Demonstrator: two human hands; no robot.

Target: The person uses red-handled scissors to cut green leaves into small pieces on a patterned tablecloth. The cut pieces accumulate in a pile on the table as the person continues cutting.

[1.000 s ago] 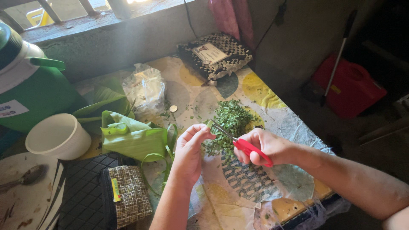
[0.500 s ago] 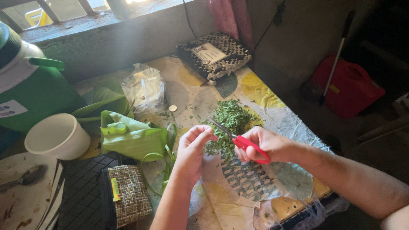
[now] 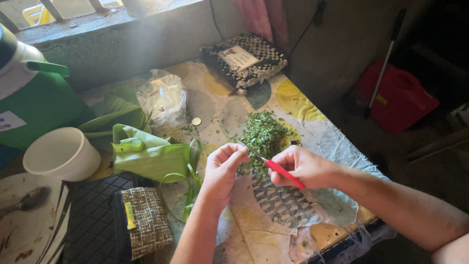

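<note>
My right hand [image 3: 304, 167] grips red-handled scissors [image 3: 283, 172], their blades pointing up-left toward my left hand [image 3: 223, 167]. My left hand's fingers are pinched together at the blade tips, apparently on a small piece of green leaf that is mostly hidden. Just beyond both hands lies a heap of chopped green leaves [image 3: 264, 134] on the patterned table cover [image 3: 298, 105].
Folded green leaves [image 3: 149, 154] lie left of my hands, with a white bowl [image 3: 61, 154] and a green jug [image 3: 31, 95] further left. A crumpled plastic bag [image 3: 164, 99], a coin [image 3: 196, 121], a checkered pouch [image 3: 244, 59], a woven purse [image 3: 143, 221] and a red container [image 3: 398, 95] are around.
Both hands have stayed over the leaf heap with only small shifts; the scissors remain at my left fingertips.
</note>
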